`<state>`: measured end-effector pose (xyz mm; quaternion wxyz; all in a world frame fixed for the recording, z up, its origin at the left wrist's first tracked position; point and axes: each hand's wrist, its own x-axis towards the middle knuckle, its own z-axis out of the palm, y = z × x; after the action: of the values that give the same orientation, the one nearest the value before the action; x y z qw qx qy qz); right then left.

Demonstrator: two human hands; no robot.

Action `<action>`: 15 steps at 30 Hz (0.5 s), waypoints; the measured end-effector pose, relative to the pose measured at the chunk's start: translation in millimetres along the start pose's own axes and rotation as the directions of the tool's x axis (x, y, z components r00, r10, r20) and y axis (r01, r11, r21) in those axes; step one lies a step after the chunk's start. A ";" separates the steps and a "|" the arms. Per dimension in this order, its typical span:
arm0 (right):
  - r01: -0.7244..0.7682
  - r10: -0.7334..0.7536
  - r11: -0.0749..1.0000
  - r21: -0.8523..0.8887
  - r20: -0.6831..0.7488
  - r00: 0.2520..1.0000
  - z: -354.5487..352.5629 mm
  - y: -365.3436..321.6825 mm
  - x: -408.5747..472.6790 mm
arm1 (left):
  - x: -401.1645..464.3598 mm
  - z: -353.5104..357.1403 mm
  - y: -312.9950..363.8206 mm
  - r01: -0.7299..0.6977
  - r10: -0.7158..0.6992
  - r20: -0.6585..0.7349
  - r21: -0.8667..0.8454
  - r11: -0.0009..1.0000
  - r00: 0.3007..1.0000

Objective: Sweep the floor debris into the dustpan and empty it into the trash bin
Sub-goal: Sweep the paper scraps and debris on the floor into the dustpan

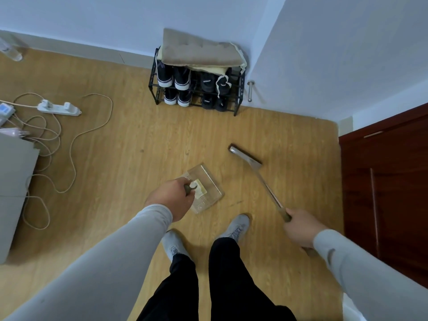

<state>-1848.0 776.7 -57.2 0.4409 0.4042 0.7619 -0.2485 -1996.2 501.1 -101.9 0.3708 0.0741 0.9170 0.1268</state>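
My left hand (172,199) grips the dark handle of a clear plastic dustpan (208,181), which hangs over the wooden floor in front of my feet. A pale yellowish scrap (201,186) lies inside the pan. My right hand (301,229) grips the long handle of a broom (266,185). Its dark brush head (245,154) sits low at the floor, to the right of and beyond the dustpan. No trash bin is in view.
A black shoe rack (196,89) topped with folded cushions stands against the far wall. A power strip (59,108) and loose cables (69,144) lie on the floor at left, beside a grey cabinet (14,181). A dark red wooden door (389,181) fills the right side.
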 end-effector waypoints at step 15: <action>0.005 -0.071 0.955 0.297 0.211 0.975 -32.8 43.6 -108.4 | -42.3 -11.8 -60.4 0.021 -0.021 0.003 -0.088 0.996 1.000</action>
<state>-1796.2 781.7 52.4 0.4521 0.4207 0.6708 -0.4106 -1976.7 431.5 -83.1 0.3759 0.0481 0.9109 0.1631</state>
